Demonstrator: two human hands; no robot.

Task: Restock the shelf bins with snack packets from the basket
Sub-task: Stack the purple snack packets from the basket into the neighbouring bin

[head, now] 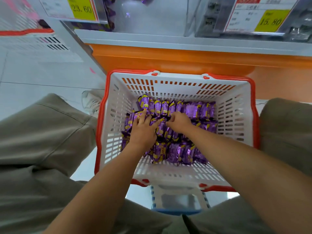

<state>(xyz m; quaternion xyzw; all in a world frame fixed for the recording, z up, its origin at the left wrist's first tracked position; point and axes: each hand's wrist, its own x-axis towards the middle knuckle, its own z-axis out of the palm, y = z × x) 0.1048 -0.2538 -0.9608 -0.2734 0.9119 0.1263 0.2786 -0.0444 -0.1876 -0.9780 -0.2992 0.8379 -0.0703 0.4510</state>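
A white slatted basket (233,105) with a red rim stands on the floor between my knees. Several purple snack packets (199,108) with yellow marks lie in it. My left hand (143,130) lies on the packets at the basket's left with its fingers spread. My right hand (179,121) is beside it at the middle, fingers curled round a purple packet. Above, a clear shelf bin (108,16) holds purple packets behind a price card reading 23.60.
An orange shelf base (168,58) runs behind the basket. A second clear bin (211,16) at the upper right holds dark packets and a 15.80 card. Another white basket (25,36) sits at the upper left. A small stool (179,200) lies under me.
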